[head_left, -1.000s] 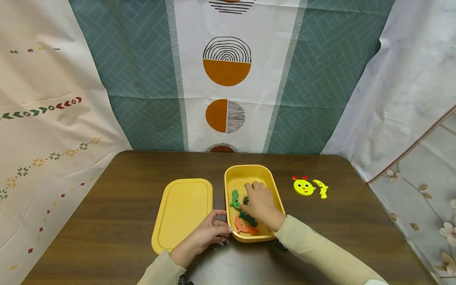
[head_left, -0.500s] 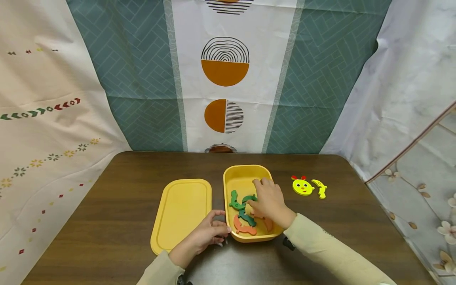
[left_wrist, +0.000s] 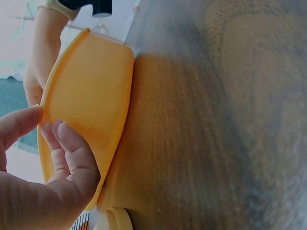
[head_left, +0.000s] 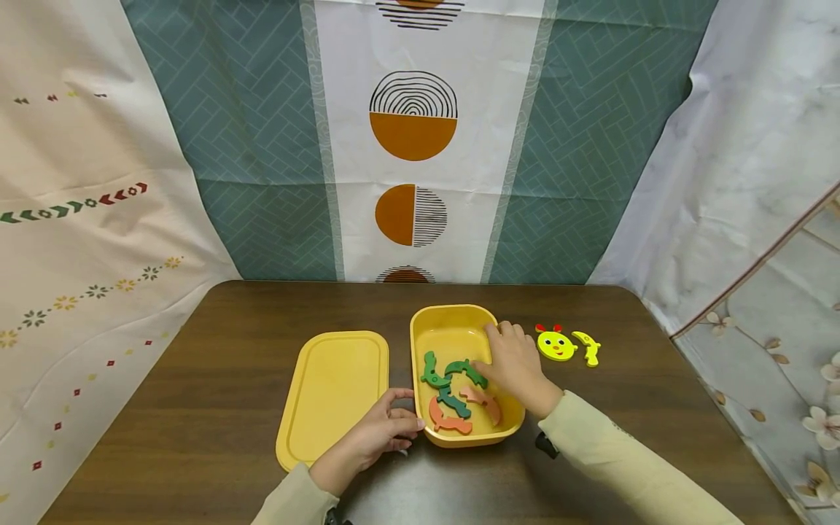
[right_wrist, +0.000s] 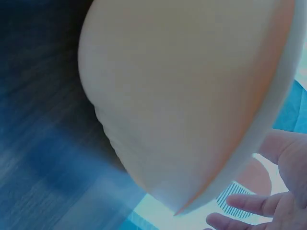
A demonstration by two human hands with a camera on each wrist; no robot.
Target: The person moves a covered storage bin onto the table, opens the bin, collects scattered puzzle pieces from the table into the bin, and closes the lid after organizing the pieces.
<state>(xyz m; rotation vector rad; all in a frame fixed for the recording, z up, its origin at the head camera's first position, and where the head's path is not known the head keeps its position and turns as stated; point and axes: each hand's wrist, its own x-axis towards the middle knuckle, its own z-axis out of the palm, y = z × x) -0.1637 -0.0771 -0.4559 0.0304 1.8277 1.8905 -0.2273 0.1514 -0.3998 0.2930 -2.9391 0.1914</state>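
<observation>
A yellow plastic box (head_left: 453, 334) holds several curved flat pieces: a green piece (head_left: 432, 372), another green piece (head_left: 467, 368), a dark green piece (head_left: 454, 402), an orange piece (head_left: 449, 421) and a paler orange piece (head_left: 484, 401). My left hand (head_left: 380, 430) grips the box's front left corner, thumb tip at the rim, other fingertips against the outer wall in the left wrist view. My right hand (head_left: 518, 364) is over the right rim; its fingers (right_wrist: 249, 203) are loosely extended and hold nothing in the right wrist view.
A yellow lid (head_left: 337, 386) lies flat on the brown wooden table (head_left: 210, 408), left of the box. To the right lie a yellow smiling face piece (head_left: 556, 346) with red antenna tips and a curved yellow piece (head_left: 588, 348). Patterned cloth (head_left: 275, 146) hangs behind.
My right hand has moved right, from inside the box to its right rim, uncovering the green and paler orange pieces. My left hand has stayed at the corner.
</observation>
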